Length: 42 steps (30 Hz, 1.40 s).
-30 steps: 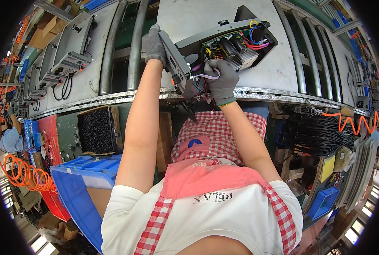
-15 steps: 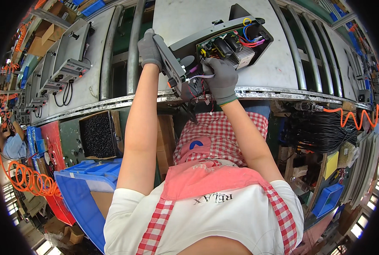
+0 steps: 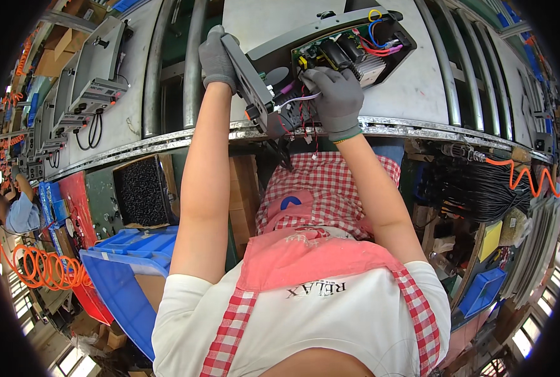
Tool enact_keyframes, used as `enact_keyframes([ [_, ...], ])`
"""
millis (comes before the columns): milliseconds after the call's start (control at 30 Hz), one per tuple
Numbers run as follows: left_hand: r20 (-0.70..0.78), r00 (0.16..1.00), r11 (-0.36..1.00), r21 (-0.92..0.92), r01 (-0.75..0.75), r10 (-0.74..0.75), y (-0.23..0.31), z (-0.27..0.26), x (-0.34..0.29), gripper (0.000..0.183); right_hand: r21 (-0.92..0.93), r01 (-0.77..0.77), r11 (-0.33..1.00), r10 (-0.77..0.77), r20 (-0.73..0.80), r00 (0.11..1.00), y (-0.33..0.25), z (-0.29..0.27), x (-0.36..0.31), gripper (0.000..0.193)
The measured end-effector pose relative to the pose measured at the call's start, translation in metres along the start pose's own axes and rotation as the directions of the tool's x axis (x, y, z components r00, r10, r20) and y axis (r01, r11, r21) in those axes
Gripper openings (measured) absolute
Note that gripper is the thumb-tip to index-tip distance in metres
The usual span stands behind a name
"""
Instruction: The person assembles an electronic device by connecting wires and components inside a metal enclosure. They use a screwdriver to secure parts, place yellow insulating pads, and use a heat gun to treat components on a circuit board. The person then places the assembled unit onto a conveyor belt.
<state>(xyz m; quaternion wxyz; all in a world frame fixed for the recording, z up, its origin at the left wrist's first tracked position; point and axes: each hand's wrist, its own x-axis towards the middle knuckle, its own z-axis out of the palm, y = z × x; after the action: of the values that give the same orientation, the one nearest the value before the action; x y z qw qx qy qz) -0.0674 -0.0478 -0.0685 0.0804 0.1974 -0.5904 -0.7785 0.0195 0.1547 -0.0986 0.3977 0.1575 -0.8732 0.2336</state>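
Note:
An opened electrical unit in a dark grey metal case (image 3: pixel 318 32) lies on the work line in front of me. Inside it are a green circuit board, black cylindrical parts, a silver heat sink (image 3: pixel 371 70) and coloured wires. My left hand (image 3: pixel 218 60), in a grey glove, is closed around the upper edge of the unit's grey panel (image 3: pixel 247 74), which stands tilted. Over the near edge of the board, my gloved right hand (image 3: pixel 335 100) has its fingers pinched together on a white cable (image 3: pixel 297 98). The cable's end is hidden by the fingers. Thin red wires hang below.
Metal rollers (image 3: pixel 446 69) lie on both sides of the work surface. More grey units (image 3: pixel 94 94) stand at the left. Below the line are a box of small black parts (image 3: pixel 143 195), a blue bin (image 3: pixel 120 295) and a bundle of black cables (image 3: pixel 475 191). A person (image 3: pixel 21 210) is at far left.
The view has shifted slightly, with the line sitting a little higher. My right hand is slightly farther up and right, still at the white cable. My left hand keeps its hold on the panel.

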Motion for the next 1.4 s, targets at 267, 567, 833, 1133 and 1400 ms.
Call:
enact_keyframes([
  [267,0.049,0.999,0.998,-0.058,-0.009,0.012,-0.005,-0.003,0.004,0.028,0.106,-0.060,0.993,0.063,-0.020,0.998,0.003,0.014,-0.009,0.010],
  [567,0.021,1.000,0.999,-0.044,-0.006,0.007,-0.003,-0.004,0.003,0.030,0.167,-0.102,0.981,0.102,0.009,0.995,-0.001,0.013,0.000,0.006],
  [833,0.019,0.999,0.996,-0.072,0.052,-0.051,-0.003,-0.008,0.011,0.026,0.242,-0.136,0.961,0.123,0.066,0.990,-0.001,0.005,0.006,0.014],
  [1133,-0.031,0.999,0.999,0.010,-0.041,0.042,0.003,0.005,-0.001,0.030,0.103,-0.552,0.827,0.452,0.461,0.763,-0.034,-0.033,-0.063,0.025],
  [1400,0.047,0.999,0.998,-0.055,0.006,-0.003,-0.005,-0.014,0.021,0.028,0.233,-0.786,0.572,0.408,0.751,0.519,-0.023,-0.036,-0.048,0.024],
])
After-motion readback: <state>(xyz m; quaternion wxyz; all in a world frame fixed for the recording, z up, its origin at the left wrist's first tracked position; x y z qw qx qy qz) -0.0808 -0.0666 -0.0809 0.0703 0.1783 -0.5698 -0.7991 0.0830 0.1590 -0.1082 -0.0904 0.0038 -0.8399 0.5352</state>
